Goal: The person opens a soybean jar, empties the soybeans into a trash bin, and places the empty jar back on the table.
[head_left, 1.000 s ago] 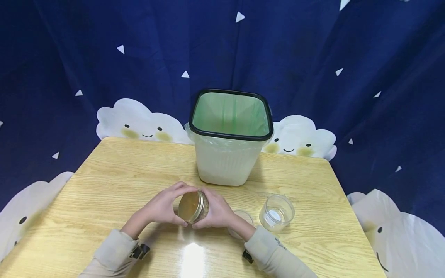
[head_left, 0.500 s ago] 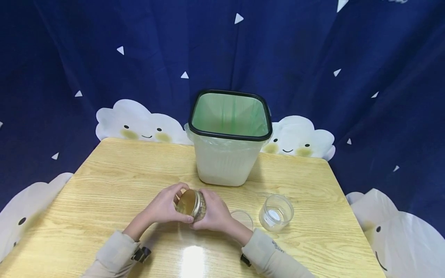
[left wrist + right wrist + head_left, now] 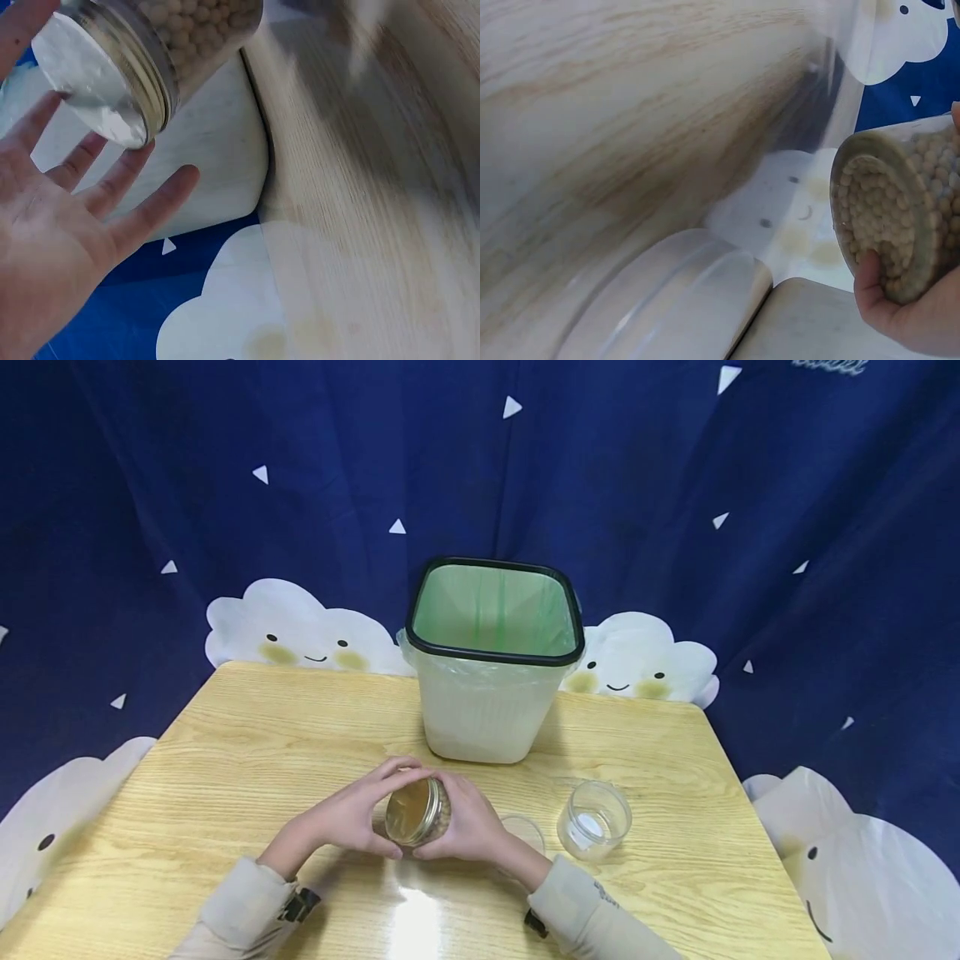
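A clear jar (image 3: 881, 217) full of pale, bead-like balls is held tilted over the table. My right hand (image 3: 468, 822) grips it round its side, with one fingertip on the base in the right wrist view. The jar's gold-rimmed lid (image 3: 408, 812) faces my left hand (image 3: 348, 814). That hand spans the lid with spread, fairly straight fingers. In the left wrist view some fingertips (image 3: 139, 156) touch or nearly touch the lid's edge, and the little finger is apart from it. The lid is on the jar.
At the back of the wooden table (image 3: 262, 760) stands a bin (image 3: 480, 718) with a black rim and clear liner. An open clear jar (image 3: 595, 820) stands at the right. Beside it lies a clear round lid (image 3: 525, 833), partly behind my right wrist. A dark blue curtain (image 3: 337, 460) hangs behind.
My left hand's thumb lay across the lid half a second ago and is now off its face, with the hand spread wider. The jar has turned slightly; my right hand keeps its grip.
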Demonstrator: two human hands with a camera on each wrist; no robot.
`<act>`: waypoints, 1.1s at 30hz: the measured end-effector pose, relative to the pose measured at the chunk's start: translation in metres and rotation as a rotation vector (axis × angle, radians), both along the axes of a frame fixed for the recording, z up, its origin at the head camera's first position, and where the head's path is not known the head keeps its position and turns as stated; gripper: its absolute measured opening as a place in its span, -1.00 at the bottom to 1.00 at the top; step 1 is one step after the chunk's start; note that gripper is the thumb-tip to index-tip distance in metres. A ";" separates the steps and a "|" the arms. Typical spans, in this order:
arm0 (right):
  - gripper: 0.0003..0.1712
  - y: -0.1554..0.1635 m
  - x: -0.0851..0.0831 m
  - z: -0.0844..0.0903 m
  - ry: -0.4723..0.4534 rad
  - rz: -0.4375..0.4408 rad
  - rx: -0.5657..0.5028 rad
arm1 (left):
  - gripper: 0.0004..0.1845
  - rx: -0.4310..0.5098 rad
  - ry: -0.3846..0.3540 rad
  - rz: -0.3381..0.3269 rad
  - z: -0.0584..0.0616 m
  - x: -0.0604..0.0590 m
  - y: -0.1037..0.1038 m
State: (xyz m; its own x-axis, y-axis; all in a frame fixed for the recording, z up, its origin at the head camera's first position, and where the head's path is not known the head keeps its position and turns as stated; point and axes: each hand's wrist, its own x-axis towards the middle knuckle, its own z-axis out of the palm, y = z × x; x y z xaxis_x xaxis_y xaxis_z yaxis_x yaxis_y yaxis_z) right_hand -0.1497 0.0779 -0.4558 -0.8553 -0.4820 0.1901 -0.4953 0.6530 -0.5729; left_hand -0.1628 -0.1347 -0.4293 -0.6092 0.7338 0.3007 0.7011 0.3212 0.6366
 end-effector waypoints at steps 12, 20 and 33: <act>0.16 -0.002 0.003 0.006 0.006 -0.017 0.020 | -0.05 -0.036 0.003 0.195 0.001 0.002 0.005; 0.16 -0.004 0.002 0.007 0.008 -0.044 0.025 | -0.12 -0.139 -0.003 0.367 0.003 0.004 0.010; 0.17 -0.002 -0.001 0.003 -0.013 -0.022 -0.017 | 0.06 -0.117 -0.007 0.108 0.008 0.005 0.002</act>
State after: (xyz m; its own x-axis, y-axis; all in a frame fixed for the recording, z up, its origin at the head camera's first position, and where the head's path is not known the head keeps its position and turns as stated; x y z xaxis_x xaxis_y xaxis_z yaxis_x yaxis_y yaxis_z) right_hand -0.1504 0.0763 -0.4529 -0.8683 -0.4594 0.1872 -0.4732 0.6537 -0.5906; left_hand -0.1580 -0.1323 -0.4214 -0.6885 0.6934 0.2122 0.6538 0.4669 0.5955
